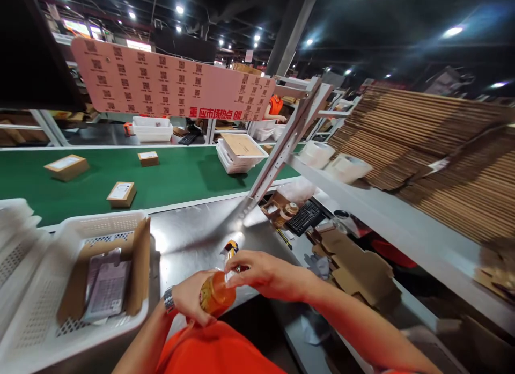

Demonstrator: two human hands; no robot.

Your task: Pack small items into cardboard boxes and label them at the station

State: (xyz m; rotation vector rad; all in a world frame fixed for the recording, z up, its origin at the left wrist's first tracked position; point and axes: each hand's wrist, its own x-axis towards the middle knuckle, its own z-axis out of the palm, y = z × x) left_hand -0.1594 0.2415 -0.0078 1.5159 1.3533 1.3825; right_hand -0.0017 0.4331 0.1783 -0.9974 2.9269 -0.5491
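Observation:
My left hand (192,301), with a watch on the wrist, grips an orange bottle (216,294) close to my chest, over the near edge of the steel worktable (193,234). My right hand (263,275) has its fingers on the bottle's upper end, pinching a clear wrap or label there. To the left stands a white plastic basket (48,320) holding an open cardboard box (139,266) with a flat silvery packet (108,291) inside.
Behind the table runs a green conveyor belt (181,175) carrying small cardboard parcels (121,194) and a white bin with a box (240,151). A slanted shelf (382,213) on the right carries tape rolls (346,167) and stacked flat cardboard (442,159). A keyboard (306,217) lies under it.

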